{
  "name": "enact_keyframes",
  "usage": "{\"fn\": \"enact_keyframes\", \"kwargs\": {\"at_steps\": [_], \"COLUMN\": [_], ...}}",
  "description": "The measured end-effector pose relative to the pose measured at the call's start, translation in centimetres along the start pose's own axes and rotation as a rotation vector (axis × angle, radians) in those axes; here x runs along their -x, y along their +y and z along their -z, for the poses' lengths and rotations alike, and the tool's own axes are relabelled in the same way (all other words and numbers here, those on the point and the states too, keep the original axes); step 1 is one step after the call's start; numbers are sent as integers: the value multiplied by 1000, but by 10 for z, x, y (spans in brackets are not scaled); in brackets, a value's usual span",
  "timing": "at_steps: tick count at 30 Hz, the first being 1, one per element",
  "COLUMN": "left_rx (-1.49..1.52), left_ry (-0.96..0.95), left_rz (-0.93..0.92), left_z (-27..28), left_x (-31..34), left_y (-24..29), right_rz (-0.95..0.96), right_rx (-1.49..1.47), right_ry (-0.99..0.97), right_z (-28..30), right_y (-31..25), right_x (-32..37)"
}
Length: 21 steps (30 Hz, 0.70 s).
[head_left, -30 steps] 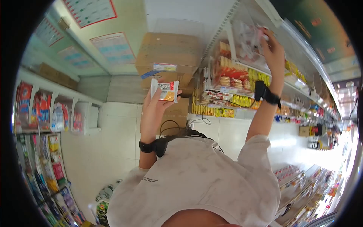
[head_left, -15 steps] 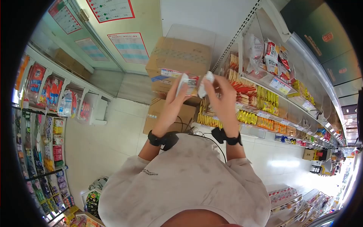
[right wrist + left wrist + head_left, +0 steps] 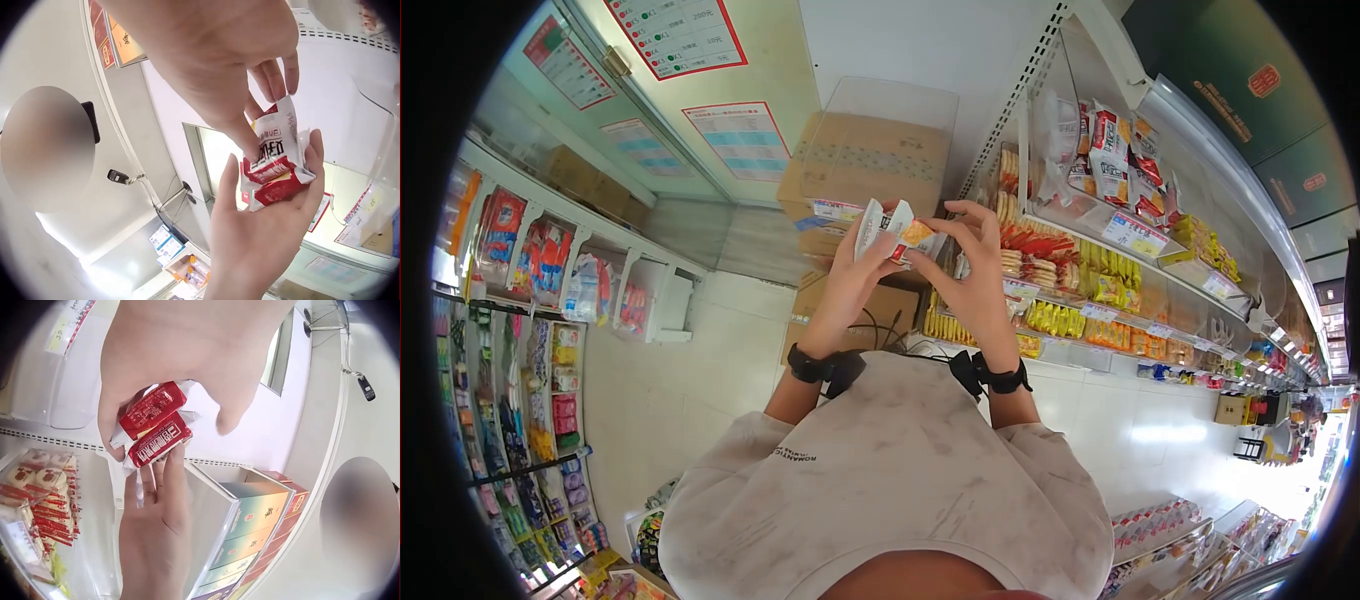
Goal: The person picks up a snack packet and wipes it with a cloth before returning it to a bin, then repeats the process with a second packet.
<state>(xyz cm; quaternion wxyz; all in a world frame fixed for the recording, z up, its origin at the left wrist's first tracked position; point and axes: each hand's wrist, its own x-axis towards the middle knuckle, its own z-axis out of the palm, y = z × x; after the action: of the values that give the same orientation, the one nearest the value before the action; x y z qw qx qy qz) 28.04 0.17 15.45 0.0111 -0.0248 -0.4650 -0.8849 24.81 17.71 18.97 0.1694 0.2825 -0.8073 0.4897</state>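
Observation:
Two small red-and-white snack packets (image 3: 884,228) are held together in front of the chest. My left hand (image 3: 850,280) grips them from the left, thumb across the front one. In the right wrist view, that left hand (image 3: 265,240) cups the lower packet (image 3: 278,189) from below. My right hand (image 3: 975,270) pinches the other packet (image 3: 272,136) between thumb and fingers. Seen from the left wrist, the red ends of both packets (image 3: 159,445) lie side by side, with the right hand (image 3: 153,528) beneath them and its thumb against the lower one.
On the right, a shelf bin holds similar red-and-white packets (image 3: 1112,150). Rice crackers and yellow packets (image 3: 1055,318) fill the bins below it. A cardboard box (image 3: 870,165) stands ahead, under a clear plastic cover. Shelves of bagged goods (image 3: 550,245) line the left side.
My right hand has come down from the upper shelf bin with a packet and met the left hand. The two packets, apart half a second ago, are now together.

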Motion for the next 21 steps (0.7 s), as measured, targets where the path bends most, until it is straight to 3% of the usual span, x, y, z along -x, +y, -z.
{"fn": "enact_keyframes", "kwargs": {"at_steps": [2,4,7,13,16,19,21], "left_rx": [-209,-121,-56,139,62,-49,-52], "left_ry": [58,47,65,82,73,77,79], "left_rz": [-3,31,29,-59,-103,-89,-88], "left_z": [-2,1,1,12,5,-1,-3], "left_x": [1,0,0,1,8,8,7], "left_y": [5,8,10,3,-3,-2,-1], "right_rz": [-54,-222,-320,-336,-366,-125,-260], "right_rx": [-58,-220,-377,-857,-755,-209,-427], "right_ry": [-42,-147,-139,-63,-109,-177,-113], "right_z": [-2,-4,-1,-8,-21,-17,-24], "right_y": [3,9,3,7,6,-12,-10], "right_x": [0,-1,-5,-1,1,-1,3]}}
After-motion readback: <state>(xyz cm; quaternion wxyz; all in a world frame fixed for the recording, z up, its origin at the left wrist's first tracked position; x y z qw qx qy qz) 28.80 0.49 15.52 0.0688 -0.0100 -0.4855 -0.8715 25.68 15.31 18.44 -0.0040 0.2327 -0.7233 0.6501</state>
